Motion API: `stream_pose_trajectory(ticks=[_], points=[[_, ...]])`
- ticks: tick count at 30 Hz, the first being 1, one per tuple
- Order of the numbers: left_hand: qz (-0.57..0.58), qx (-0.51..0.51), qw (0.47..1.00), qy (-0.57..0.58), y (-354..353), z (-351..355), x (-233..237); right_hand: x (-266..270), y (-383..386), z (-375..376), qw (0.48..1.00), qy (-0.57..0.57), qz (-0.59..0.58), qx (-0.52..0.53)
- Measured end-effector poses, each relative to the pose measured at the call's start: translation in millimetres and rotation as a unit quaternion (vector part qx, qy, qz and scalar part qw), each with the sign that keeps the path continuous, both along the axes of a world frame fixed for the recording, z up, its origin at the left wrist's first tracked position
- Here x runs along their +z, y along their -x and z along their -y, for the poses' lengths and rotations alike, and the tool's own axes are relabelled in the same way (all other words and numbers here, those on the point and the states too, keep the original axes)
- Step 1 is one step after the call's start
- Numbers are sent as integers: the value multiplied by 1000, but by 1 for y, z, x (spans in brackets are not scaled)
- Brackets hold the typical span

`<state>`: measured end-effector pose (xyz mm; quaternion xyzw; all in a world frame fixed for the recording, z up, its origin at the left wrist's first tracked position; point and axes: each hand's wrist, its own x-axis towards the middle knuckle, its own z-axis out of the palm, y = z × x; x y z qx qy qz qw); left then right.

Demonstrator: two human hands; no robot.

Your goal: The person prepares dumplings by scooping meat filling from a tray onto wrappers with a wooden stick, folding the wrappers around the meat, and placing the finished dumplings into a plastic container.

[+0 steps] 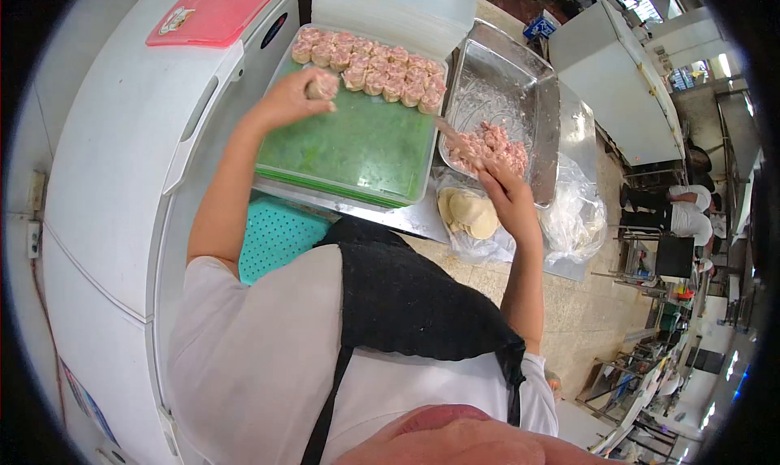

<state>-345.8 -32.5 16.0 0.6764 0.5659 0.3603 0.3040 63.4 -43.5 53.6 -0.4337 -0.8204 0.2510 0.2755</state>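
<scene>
Curling round one filled dumpling, the fingers of the left grip carry it above the left part of the green tray. Too hard a squeeze could split the thin wrapper or push the meat out of its top; too slack a hold could let it drop on its side. The right grip is closed on a flat spatula smeared with meat, its blade slanting towards the tray's right edge, so a careless swing could leave smears there or knock the nearest pieces. At the far end of the tray, the rows of dumplings sit tightly packed; setting another against them roughly might dent or stick their sides. To the right, raw filling lies in the near end of the metal pan. Near the bench edge, the round wrappers lie uncovered on plastic and could dry and crack.
</scene>
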Motion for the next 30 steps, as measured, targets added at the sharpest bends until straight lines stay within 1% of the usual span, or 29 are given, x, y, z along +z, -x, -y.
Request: stream_pose_trajectory(ticks=[1,2,3,4,6,7,9,11,12,16,19,21,22,24,25,26,27,28,29,30], points=[[-77,46,995,-34,12,-3,-8,-1,-8,6,1000,3,1,2],[-154,91,982,-69,21,-8,-16,-2,-15,13,995,78,-15,-57],[-184,88,976,-70,26,-12,-13,-2,-22,19,982,150,-31,-114],[-185,90,976,-68,29,-18,-12,-5,-28,23,982,151,-31,-112],[-221,78,971,-43,26,-29,-9,-13,-40,29,969,182,-92,-142],[-222,78,971,-42,20,-30,-8,-17,-43,32,969,183,-93,-141],[-166,123,978,-36,7,-34,-7,-20,-47,36,952,218,-140,-164],[-152,111,981,-49,2,-41,-25,-15,-46,40,949,225,-134,-176],[-137,100,984,-61,-3,-43,-26,-13,-46,41,946,233,-126,-188],[-179,106,977,-35,-17,-50,-26,-28,-57,42,943,221,-164,-185],[-211,116,970,-47,-23,-55,-23,-32,-66,48,934,252,-164,-193],[-203,100,972,-70,-26,-57,-20,-44,-79,49,929,268,-164,-197],[-204,95,972,-66,-20,-60,-26,-45,-82,49,926,272,-165,-201],[-251,52,960,-114,1,-65,-43,-42,-87,50,931,268,-156,-193],[-276,46,955,-102,-2,-54,-32,-34,-86,50,930,274,-163,-184],[-301,37,948,-92,-13,-40,-11,-31,-88,51,924,277,-169,-203],[-300,16,949,-92,-31,-32,7,-28,-92,51,925,277,-169,-196],[-293,42,947,-124,-49,-23,23,-27,-97,52,927,277,-169,-187],[-284,70,944,-155,-68,-14,35,-28,-103,52,922,280,-172,-204],[-283,54,945,-152,-92,-2,44,-29,-109,52,928,270,-172,-193]])
